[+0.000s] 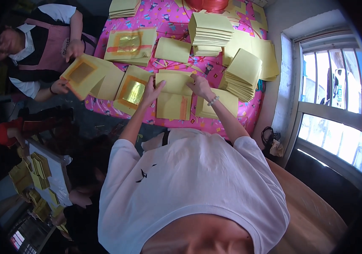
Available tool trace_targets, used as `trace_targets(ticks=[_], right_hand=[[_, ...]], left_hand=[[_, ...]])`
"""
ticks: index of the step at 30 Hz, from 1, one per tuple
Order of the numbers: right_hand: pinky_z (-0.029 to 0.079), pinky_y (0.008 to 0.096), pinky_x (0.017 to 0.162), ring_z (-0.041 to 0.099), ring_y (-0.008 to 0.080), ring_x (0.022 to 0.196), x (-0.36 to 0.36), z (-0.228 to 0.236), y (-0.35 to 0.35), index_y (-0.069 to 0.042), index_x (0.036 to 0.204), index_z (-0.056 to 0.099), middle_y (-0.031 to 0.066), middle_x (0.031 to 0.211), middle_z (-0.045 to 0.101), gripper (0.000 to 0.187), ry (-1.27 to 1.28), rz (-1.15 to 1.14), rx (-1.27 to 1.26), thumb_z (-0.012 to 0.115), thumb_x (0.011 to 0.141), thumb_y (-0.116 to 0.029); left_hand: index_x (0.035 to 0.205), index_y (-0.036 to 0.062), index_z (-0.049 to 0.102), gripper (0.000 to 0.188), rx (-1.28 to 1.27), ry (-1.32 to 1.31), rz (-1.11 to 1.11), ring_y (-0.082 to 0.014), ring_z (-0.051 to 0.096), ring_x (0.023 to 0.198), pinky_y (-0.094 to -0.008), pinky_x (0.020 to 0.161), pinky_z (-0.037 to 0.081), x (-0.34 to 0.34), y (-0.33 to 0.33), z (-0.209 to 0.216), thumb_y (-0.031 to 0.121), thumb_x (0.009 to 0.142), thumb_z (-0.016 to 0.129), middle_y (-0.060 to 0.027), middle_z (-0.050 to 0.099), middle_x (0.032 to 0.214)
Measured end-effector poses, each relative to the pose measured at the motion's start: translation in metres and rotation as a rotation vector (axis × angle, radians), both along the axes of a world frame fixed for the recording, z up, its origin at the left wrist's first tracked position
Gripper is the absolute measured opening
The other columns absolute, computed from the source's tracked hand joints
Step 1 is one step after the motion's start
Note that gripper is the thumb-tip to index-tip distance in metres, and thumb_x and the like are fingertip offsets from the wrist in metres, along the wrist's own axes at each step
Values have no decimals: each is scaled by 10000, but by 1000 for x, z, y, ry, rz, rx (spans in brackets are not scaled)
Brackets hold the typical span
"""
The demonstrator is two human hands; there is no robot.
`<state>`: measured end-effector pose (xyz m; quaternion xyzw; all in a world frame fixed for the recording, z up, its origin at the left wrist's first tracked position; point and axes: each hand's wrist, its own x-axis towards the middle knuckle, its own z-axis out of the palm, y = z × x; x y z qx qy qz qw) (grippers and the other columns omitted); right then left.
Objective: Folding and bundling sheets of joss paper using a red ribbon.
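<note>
Between my two hands is a pale yellow sheet of paper (172, 84), which looks folded. My left hand (152, 90) grips its left edge, thumb lying on top. At the right edge, my right hand (200, 86) pinches the upper corner; a bead bracelet is on that wrist. Just below, nearer to me, lies another yellow sheet (170, 108) with an orange-red stripe at its right side. Left of my left hand is a yellow sheet bearing a gold foil square (135, 92) framed in orange. More yellow paper (219, 103) lies under my right wrist.
A pink patterned cloth (172, 17) covers the table. Folded yellow stacks stand at the back (210, 30) and right (243, 72). At left, a co-worker (45, 46) holds a yellow sheet with an orange-framed square (82, 73). A barred window (333, 80) is at right.
</note>
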<state>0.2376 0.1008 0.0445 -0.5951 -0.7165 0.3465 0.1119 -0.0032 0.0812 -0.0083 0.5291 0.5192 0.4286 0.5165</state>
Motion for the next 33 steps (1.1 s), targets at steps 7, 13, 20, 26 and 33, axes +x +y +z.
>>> trace_targets(ticks=[7, 13, 20, 26, 33], right_hand=[[490, 450, 729, 610, 368, 845, -4, -35, 19, -30, 1078, 567, 224, 899, 625, 451, -164, -33, -67, 631, 761, -344], [495, 442, 731, 612, 362, 854, -7, -44, 26, -41, 1069, 573, 210, 927, 626, 437, -178, -23, -89, 632, 759, -342], [494, 442, 706, 612, 356, 838, -6, -54, 27, -49, 1049, 580, 199, 894, 628, 416, -170, -69, -108, 644, 746, -327], [496, 436, 702, 621, 344, 818, -5, -67, 27, -32, 1027, 573, 201, 871, 633, 416, -193, -67, -40, 643, 749, -333], [490, 411, 752, 537, 329, 941, -24, -34, 21, -16, 1059, 506, 163, 994, 531, 385, -345, -147, 185, 621, 752, -219]], left_hand=[[1335, 17, 322, 585, 433, 781, 124, -328, 349, 1210, -485, 1017, 251, 40, -23, 34, 198, 829, 553, -211, 375, 1286], [1375, 29, 285, 557, 314, 926, -158, -322, 229, 1332, -471, 1089, 165, 57, -29, 9, 241, 888, 454, -152, 294, 1416], [1381, 26, 279, 560, 264, 979, -215, -318, 202, 1348, -469, 1097, 138, 57, -22, -6, 276, 902, 426, -163, 262, 1436], [1387, 24, 260, 554, 257, 988, -241, -330, 194, 1348, -483, 1092, 138, 59, -23, -8, 278, 915, 400, -178, 249, 1437], [1388, 29, 254, 562, 243, 990, -230, -337, 183, 1351, -490, 1088, 146, 60, -26, -12, 266, 906, 418, -178, 243, 1437]])
